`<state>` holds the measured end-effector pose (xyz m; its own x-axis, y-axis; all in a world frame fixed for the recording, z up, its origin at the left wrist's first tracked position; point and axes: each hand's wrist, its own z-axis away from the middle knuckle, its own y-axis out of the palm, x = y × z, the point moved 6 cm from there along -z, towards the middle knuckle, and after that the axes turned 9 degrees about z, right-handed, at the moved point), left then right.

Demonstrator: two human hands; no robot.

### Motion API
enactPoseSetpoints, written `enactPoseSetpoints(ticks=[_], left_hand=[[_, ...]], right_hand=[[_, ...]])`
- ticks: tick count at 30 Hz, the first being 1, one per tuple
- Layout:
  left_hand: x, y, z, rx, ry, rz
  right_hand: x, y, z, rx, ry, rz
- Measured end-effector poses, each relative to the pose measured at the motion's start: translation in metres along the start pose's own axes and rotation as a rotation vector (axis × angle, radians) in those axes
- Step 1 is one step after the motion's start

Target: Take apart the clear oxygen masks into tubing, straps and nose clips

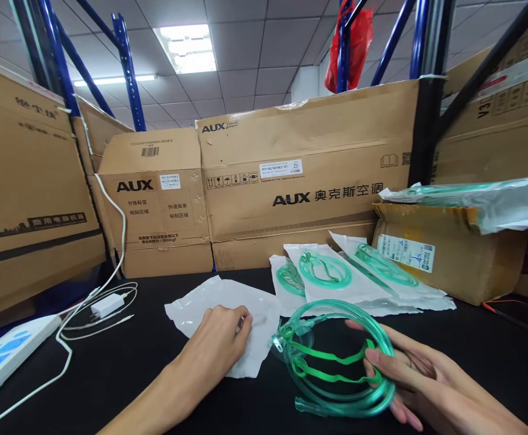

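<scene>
My right hand (409, 374) holds a coil of green tubing (336, 356) with a clear mask and green strap, lifted a little above the black table (123, 368). My left hand (221, 344) rests on an empty clear plastic pouch (214, 308) lying flat on the table, fingertips pinching at its right part. Just behind the coil lie three sealed pouches (336, 278), each with green tubing inside.
An open cardboard box (449, 254) with more packaged tubing stands at the right. Large AUX cartons (300, 175) wall the back, another carton stands at the left. A white charger (107, 305) with cable and a power strip (5, 353) lie at the left.
</scene>
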<state>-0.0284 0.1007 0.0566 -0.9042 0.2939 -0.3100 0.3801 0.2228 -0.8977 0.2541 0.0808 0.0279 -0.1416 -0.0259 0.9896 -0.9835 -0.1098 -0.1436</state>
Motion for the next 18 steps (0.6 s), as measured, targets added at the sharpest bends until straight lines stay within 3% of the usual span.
enactPoseSetpoints(ticks=[8,18], left_hand=[[-0.013,-0.003,0.008,-0.014,-0.009,0.183],[-0.022,0.003,0.022,-0.063,0.024,0.338]], right_hand=[[0.012,0.023,0.004,0.116,0.058,-0.147],[-0.005,0.034,-0.003,0.021,0.031,-0.264]])
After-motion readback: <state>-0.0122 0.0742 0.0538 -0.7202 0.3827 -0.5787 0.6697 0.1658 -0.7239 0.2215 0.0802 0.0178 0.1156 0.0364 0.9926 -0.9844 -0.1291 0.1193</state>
